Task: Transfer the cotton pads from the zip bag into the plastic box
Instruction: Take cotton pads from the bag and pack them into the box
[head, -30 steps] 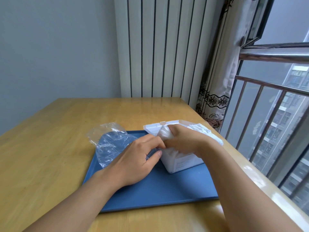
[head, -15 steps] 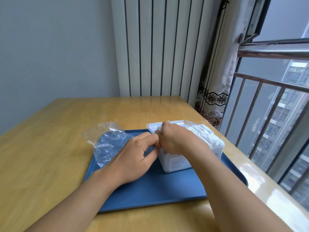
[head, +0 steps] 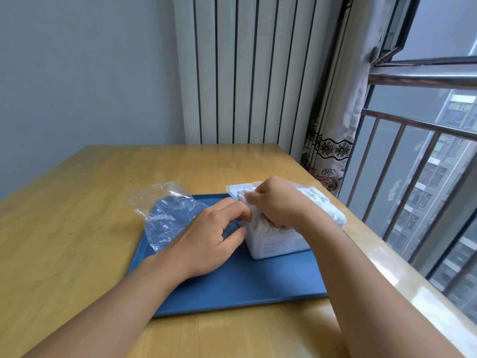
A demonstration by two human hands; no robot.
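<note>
The right hand point(head: 277, 202) covers the near part of the plastic box's point(head: 278, 245) open top, so the cotton pads point(head: 316, 198) beneath it and that hand's fingertips are hidden, and its grip cannot be judged fully. The left hand point(head: 209, 237) hides the near edge of the zip bag point(head: 167, 214) and part of the box's left wall. The print on the box's label point(head: 273, 246) is too small to read, and both forearms run off the bottom edge.
</note>
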